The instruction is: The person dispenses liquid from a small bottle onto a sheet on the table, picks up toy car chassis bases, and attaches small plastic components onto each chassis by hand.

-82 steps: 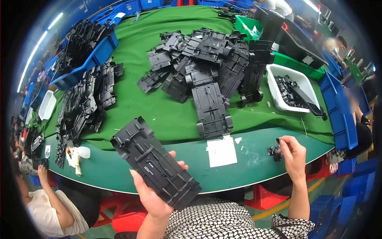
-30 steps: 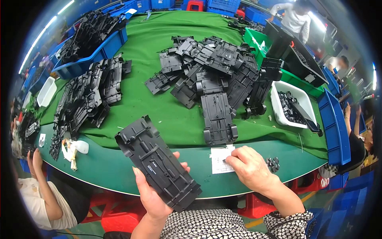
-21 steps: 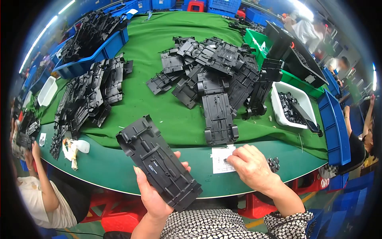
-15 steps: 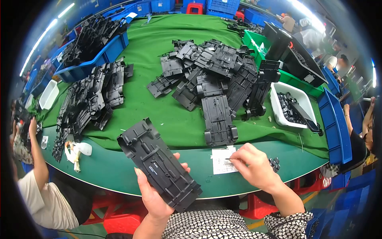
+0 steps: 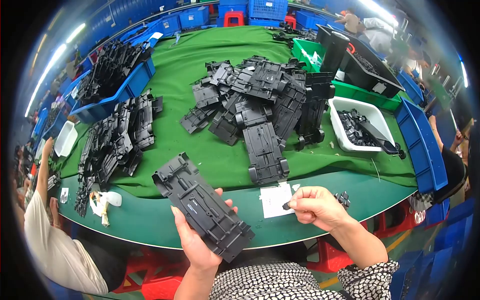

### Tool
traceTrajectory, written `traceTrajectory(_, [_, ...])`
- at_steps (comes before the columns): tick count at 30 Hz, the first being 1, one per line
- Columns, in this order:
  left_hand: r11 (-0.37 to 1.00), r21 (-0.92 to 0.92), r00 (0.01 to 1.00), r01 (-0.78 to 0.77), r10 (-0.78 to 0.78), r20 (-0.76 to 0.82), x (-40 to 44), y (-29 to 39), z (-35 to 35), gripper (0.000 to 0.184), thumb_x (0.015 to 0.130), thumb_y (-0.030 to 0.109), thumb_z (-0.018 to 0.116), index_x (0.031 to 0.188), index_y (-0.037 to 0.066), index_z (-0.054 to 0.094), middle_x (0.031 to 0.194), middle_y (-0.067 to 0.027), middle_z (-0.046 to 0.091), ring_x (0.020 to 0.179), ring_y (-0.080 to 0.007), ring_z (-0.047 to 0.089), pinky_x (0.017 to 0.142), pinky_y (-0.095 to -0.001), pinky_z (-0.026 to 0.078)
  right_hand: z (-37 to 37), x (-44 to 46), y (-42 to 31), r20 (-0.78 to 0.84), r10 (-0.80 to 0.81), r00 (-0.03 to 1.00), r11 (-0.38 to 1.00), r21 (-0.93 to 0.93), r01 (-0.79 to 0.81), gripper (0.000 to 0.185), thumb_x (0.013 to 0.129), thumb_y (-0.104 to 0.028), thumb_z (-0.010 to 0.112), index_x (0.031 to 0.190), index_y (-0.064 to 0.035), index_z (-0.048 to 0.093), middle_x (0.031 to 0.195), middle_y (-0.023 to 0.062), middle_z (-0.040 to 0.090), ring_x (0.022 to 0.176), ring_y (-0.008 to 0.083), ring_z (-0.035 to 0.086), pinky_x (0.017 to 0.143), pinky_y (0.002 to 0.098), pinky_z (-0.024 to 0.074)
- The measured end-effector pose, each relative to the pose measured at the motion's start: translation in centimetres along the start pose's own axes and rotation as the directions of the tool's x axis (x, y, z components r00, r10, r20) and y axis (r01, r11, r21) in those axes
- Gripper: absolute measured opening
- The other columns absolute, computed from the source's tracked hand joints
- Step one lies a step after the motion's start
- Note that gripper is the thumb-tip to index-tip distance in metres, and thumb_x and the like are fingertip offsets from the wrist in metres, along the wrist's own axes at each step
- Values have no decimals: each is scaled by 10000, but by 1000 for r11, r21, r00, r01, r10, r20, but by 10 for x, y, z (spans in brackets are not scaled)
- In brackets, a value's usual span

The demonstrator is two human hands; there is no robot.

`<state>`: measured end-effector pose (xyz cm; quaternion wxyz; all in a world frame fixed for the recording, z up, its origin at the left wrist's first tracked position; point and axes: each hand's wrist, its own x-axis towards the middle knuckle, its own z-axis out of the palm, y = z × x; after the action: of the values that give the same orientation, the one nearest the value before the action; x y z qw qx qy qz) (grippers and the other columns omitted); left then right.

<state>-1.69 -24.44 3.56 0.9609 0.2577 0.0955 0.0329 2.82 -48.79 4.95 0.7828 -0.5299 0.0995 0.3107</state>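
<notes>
My left hand [image 5: 197, 245] grips a long black plastic chassis plate [image 5: 202, 205] from below and the side, tilted above the table's front edge. Its ribbed face with small white print is turned up toward me. My right hand [image 5: 317, 207] is closed in a pinch on a small black plastic part [image 5: 286, 205], whose exact kind I cannot make out. Under that pinch lies a white printed paper [image 5: 272, 202] on the green tabletop. Several small black pieces [image 5: 343, 199] sit just right of my right hand.
A heap of black chassis plates [image 5: 262, 135] lies on the green cloth ahead, with another stack [image 5: 120, 135] to the left. A white bin [image 5: 334, 120] of black parts and a blue crate [image 5: 424, 152] stand at right. At left are a white bottle [image 5: 114, 199] and a person's arm [image 5: 42, 170].
My right hand has turned and lifted slightly, bringing the small black part into clearer view beside the paper. My left hand still holds the chassis plate. The camera view has shifted a little.
</notes>
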Motion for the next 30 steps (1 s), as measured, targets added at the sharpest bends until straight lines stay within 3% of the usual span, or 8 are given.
traceTrajectory(3, [999, -24, 1000, 28, -28, 10, 0, -3, 2, 657, 955, 588, 246, 1310, 70, 438, 1228, -164, 540, 990, -297, 595, 882, -487, 497, 0, -2, 3, -2, -14, 1000, 1000, -2, 14, 73, 838, -21, 645, 793, 6, 593, 623, -11, 492, 482, 50, 384, 439, 222, 272])
traceTrajectory(7, [992, -92, 996, 92, -90, 22, 1, -3, 2, 706, 946, 612, 234, 1322, 44, 418, 1258, -163, 518, 1007, -299, 586, 882, -479, 496, 14, -15, 9, 2, -224, 975, 920, -329, 212, 80, 839, -55, 663, 869, 16, 640, 728, -7, 581, 604, 57, 490, 514, 210, 370])
traceTrajectory(8, [988, -101, 993, 119, -117, 26, 2, -3, 1, 716, 943, 617, 230, 1327, 40, 413, 1266, -164, 511, 1015, -301, 583, 883, -475, 496, 25, -21, 11, 60, -364, 930, 829, -435, 352, 67, 819, -34, 669, 874, 5, 665, 755, 11, 617, 629, 68, 526, 549, 221, 414])
traceTrajectory(10, [995, -29, 994, 101, -99, 48, 3, -5, 0, 724, 942, 621, 221, 1331, 39, 406, 1273, -167, 505, 1025, -303, 579, 888, -465, 497, 40, -30, 13, 284, -548, 787, 415, -725, 550, 94, 766, 1, 687, 860, -2, 682, 771, 52, 643, 638, 106, 558, 579, 244, 451])
traceTrajectory(12, [991, -67, 990, 117, -111, 87, 4, -9, -4, 724, 945, 616, 221, 1331, 31, 399, 1275, -163, 505, 1034, -296, 580, 893, -445, 501, 52, -23, 29, 478, -692, 541, 145, -642, 753, 222, 658, 42, 727, 867, -25, 697, 692, 59, 594, 590, 177, 565, 511, 277, 455])
traceTrajectory(18, [998, 54, 988, 44, -51, 147, -1, -10, -3, 656, 973, 558, 241, 1339, 37, 398, 1274, -116, 517, 1076, -219, 553, 887, -344, 496, 69, -6, 53, 703, -676, 221, -197, -462, 865, 356, 571, 33, 694, 922, -22, 683, 654, 16, 526, 530, 148, 511, 443, 267, 395])
traceTrajectory(24, [991, 127, 997, 31, -40, 72, -3, -12, -2, 700, 963, 579, 211, 1331, 10, 387, 1285, -163, 499, 1059, -261, 569, 918, -385, 483, 66, 1, 59, 771, -616, 164, -316, -432, 845, 379, 579, -79, 648, 951, -9, 676, 685, 9, 523, 550, 139, 501, 453, 259, 383])
traceTrajectory(30, [989, 145, 996, 27, -39, 85, -3, -15, 0, 697, 966, 573, 209, 1333, 8, 387, 1283, -164, 502, 1066, -256, 567, 918, -382, 483, 63, 2, 59, 792, -588, 164, -352, -434, 830, 375, 582, -79, 646, 948, -4, 675, 685, 4, 516, 551, 132, 491, 451, 252, 372])
